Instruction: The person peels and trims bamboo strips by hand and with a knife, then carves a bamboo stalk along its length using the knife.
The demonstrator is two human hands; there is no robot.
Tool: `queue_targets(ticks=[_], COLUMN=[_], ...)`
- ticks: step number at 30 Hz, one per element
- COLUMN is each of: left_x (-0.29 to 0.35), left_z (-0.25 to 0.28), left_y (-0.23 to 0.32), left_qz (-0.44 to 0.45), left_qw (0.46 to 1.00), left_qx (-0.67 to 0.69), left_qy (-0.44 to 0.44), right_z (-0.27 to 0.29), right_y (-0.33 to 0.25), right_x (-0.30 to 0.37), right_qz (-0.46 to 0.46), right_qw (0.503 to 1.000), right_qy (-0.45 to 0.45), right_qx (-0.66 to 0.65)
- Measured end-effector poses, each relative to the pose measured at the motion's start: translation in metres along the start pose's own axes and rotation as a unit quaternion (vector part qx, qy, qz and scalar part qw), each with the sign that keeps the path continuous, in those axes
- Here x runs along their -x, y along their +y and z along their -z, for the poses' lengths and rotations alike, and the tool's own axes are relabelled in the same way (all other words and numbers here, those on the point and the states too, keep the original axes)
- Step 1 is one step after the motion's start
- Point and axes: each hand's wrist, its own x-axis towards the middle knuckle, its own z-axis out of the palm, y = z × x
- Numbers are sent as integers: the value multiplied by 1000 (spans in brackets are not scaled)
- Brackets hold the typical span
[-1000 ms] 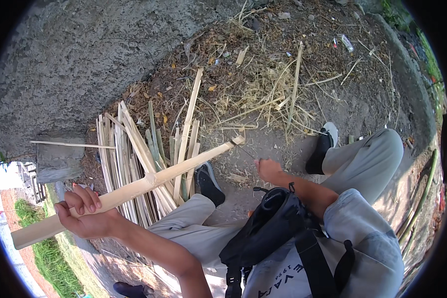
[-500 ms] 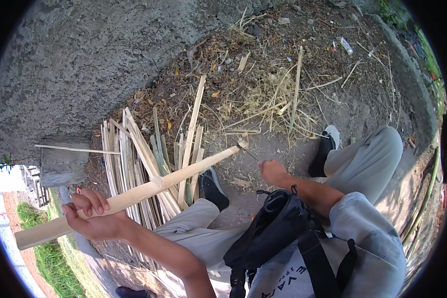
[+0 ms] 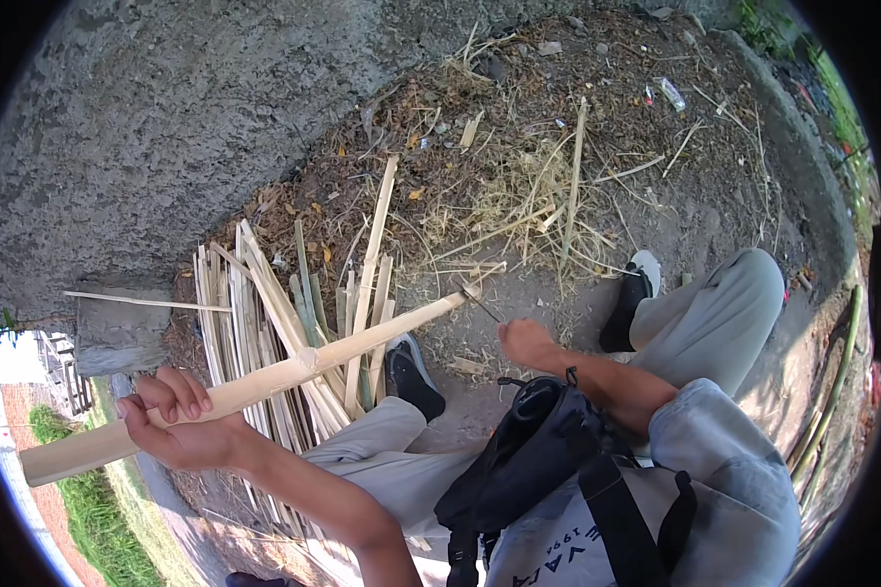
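Note:
A long, pale split bamboo piece slants across in front of me, its near end at the lower left and its far end near the middle. My left hand is closed round it close to the lower-left end. My right hand is closed on a knife; its handle is hidden in my fist. The thin dark blade meets the bamboo at its far tip. There a narrow sliver sticks out past the blade.
A pile of split bamboo strips lies beneath the piece, beside my shoe. Shavings and dry leaves litter the ground ahead. A rough concrete wall rises at the upper left. My black bag hangs at my front.
The knife blade has come up against the bamboo's far tip, where a sliver now sticks out further. The left hand keeps its hold; the whole view has shifted slightly.

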Motion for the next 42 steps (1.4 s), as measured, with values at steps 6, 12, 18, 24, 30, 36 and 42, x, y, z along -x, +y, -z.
queue_targets(ticks=[6, 12, 18, 24, 30, 36, 42], left_x=[0, 1, -1, 0, -1, 1, 2], left_z=[1, 1, -2, -2, 1, -3, 1], left_y=[1, -1, -1, -1, -1, 2, 3], left_qz=[6, 13, 7, 8, -2, -9, -16], left_qw=[997, 999, 999, 1000, 999, 1000, 1000], left_qx=[52, 41, 22, -1, -31, 0, -3], left_qy=[-57, -17, -23, 4, 16, -13, 11], right_z=[26, 2, 39, -38, 31, -15, 5], right_y=[-42, 39, -41, 63, -8, 50, 30], right_x=[39, -3, 39, -6, 5, -8, -2], right_qz=[159, 6, 89, 55, 11, 12, 2], right_qw=[986, 1000, 993, 992, 996, 989, 993], right_qy=[37, 2, 59, 63, 83, 70, 23], right_qx=[-15, 23, -44, 94, -9, 131, 118])
